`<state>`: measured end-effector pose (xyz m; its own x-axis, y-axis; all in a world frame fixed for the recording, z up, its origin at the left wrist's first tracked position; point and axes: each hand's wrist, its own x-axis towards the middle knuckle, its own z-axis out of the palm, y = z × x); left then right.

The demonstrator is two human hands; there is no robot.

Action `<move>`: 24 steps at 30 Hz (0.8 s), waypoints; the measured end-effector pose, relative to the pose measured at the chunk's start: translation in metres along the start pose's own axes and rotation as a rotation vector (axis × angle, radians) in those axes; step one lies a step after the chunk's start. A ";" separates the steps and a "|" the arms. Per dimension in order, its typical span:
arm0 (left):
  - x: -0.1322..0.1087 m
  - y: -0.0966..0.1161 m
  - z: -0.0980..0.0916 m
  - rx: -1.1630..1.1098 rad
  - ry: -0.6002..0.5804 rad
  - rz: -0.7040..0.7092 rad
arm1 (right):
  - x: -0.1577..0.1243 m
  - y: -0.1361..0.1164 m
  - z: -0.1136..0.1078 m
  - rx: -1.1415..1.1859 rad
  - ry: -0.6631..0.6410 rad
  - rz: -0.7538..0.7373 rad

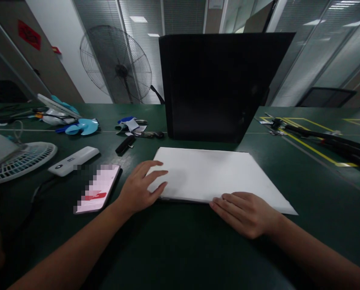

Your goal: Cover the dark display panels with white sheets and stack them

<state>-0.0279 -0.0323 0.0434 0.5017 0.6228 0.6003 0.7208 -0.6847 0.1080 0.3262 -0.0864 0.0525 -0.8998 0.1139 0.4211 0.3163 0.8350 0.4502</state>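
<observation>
A flat white sheet stack (pixel 210 173) lies on the dark green table (pixel 180 249) in front of me. My left hand (pixel 142 185) rests on its left edge, fingers stretched out flat over the white surface. My right hand (pixel 243 211) lies at the near edge of the stack, fingers together and pointing left, touching the rim. Neither hand grips anything.
A tall black box (pixel 219 84) stands right behind the white stack. A phone (pixel 98 188) lies left of my left hand, with a white power bank (pixel 73 160), a small white fan (pixel 13 159), a black marker (pixel 124 145) and blue clutter (pixel 80 127) beyond. A black tripod (pixel 325 141) lies at the right.
</observation>
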 end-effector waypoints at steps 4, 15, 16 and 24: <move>0.004 0.029 -0.011 -0.001 -0.096 0.362 | 0.002 0.003 -0.010 -0.054 0.034 -0.007; 0.009 0.052 -0.002 0.239 0.065 0.383 | 0.010 0.013 -0.034 -0.163 0.137 0.027; 0.010 0.052 -0.005 0.233 0.098 0.402 | 0.012 0.012 -0.037 -0.167 0.143 0.024; 0.010 0.063 -0.019 0.025 0.219 0.562 | 0.002 -0.022 -0.078 -0.069 0.012 0.051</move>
<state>0.0130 -0.0765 0.0712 0.7006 0.0735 0.7097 0.3858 -0.8757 -0.2902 0.3407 -0.1466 0.1049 -0.8787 0.1485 0.4537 0.3817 0.7893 0.4809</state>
